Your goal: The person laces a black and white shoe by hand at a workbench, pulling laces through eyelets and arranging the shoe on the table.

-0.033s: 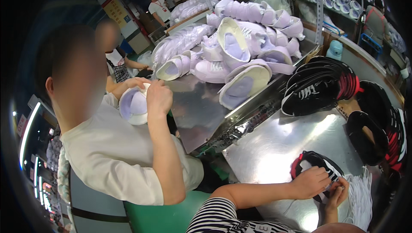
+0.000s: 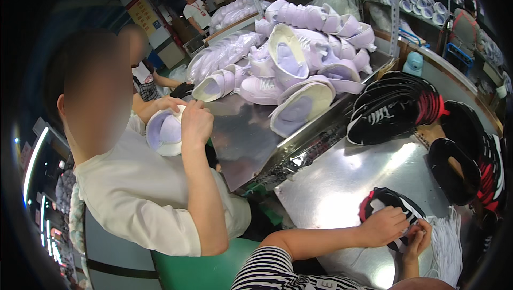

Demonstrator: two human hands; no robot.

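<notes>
Bare metal counter (image 2: 342,183) is left open beside the black shoe upper (image 2: 390,204). Beyond it, passage is blocked by the row of black uppers (image 2: 395,108); to its right, by white laces (image 2: 446,247).

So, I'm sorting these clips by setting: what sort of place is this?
Most likely a shoe factory's assembly line. White shoes are heaped on a metal table, black shoe uppers are stacked in rows, and both hands, left and right, work on a black upper.

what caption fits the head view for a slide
Both hands, left hand and right hand, work on a black shoe upper on a metal table.
</notes>
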